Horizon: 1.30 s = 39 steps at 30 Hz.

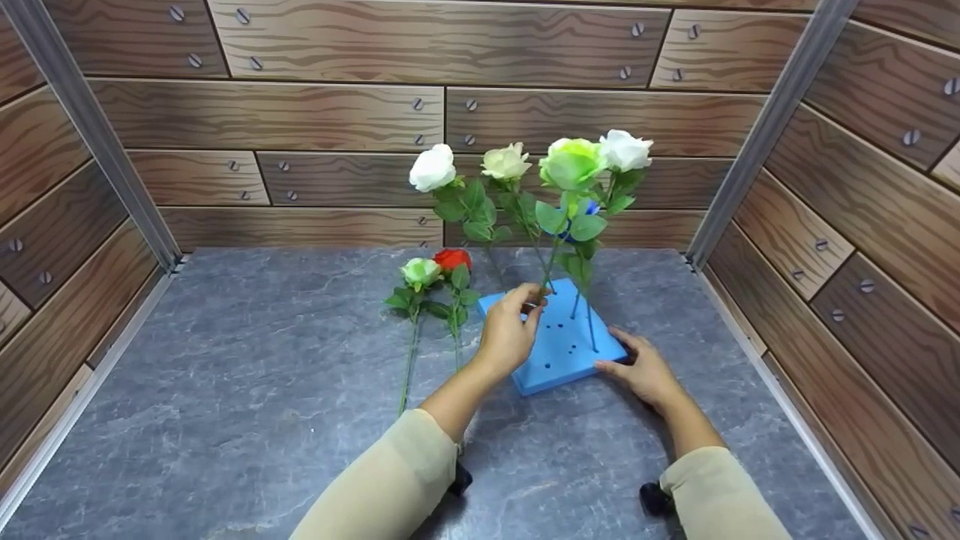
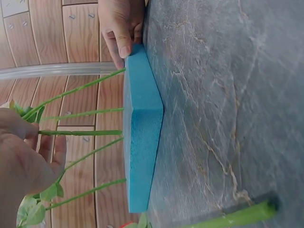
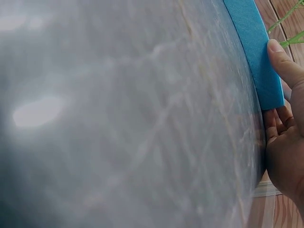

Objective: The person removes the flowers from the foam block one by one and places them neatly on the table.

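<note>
My left hand [image 1: 511,330] pinches the green stem [image 2: 80,133] of an artificial rose above a blue foam block [image 1: 559,352]. Up in the head view this stem appears to lead to the yellow-green rose [image 1: 571,165]. Its lower end meets the block's top face in the left wrist view; how deep it sits cannot be told. My right hand [image 1: 646,371] grips the block's near right corner, thumb [image 3: 282,59] on one side and fingers around the other. Two white roses [image 1: 433,168], a cream rose [image 1: 505,162] and a partly hidden blue flower [image 1: 590,208] stand around it.
Left of the block, a pale green rose [image 1: 420,272] and a red rose [image 1: 452,259] lie on the grey marbled table [image 1: 247,390]. Several small holes dot the block's top. Wood-patterned walls [image 1: 322,116] enclose the table at the back and sides.
</note>
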Motion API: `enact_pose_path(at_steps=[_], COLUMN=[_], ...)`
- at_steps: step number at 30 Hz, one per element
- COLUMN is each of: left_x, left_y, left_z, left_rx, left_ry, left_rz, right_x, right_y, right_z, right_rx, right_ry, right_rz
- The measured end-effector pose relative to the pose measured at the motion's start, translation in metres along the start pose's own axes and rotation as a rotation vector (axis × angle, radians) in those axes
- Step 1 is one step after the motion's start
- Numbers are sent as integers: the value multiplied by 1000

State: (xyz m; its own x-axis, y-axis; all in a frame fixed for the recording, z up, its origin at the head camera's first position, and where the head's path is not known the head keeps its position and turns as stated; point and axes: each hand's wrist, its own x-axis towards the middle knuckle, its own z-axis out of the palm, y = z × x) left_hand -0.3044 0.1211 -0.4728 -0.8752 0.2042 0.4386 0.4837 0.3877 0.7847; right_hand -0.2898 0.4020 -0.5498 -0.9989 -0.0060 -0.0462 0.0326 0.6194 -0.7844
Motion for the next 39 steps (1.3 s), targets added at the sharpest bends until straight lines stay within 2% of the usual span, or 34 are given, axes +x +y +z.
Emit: enact_pose_path(at_steps=[6,12,27,39], left_x=[-2,-5,-15,-22], left_y=[-1,-5,-7,-13], left_z=[-8,-17,-31,-46], left_rx=[-36,-35,-55,-49], left_ry=[4,-5,-12,-36], left_rz=[-53,-68,-30,-65], right_x=[1,2,1,0], right_y=[-2,-2,1,1], right_z=[-2,-2,-2,-1], right_rx=[-2,3,-2,1], right_ry=[-5,-8,-11,-17], right_rz=[-7,-10,-10,-3])
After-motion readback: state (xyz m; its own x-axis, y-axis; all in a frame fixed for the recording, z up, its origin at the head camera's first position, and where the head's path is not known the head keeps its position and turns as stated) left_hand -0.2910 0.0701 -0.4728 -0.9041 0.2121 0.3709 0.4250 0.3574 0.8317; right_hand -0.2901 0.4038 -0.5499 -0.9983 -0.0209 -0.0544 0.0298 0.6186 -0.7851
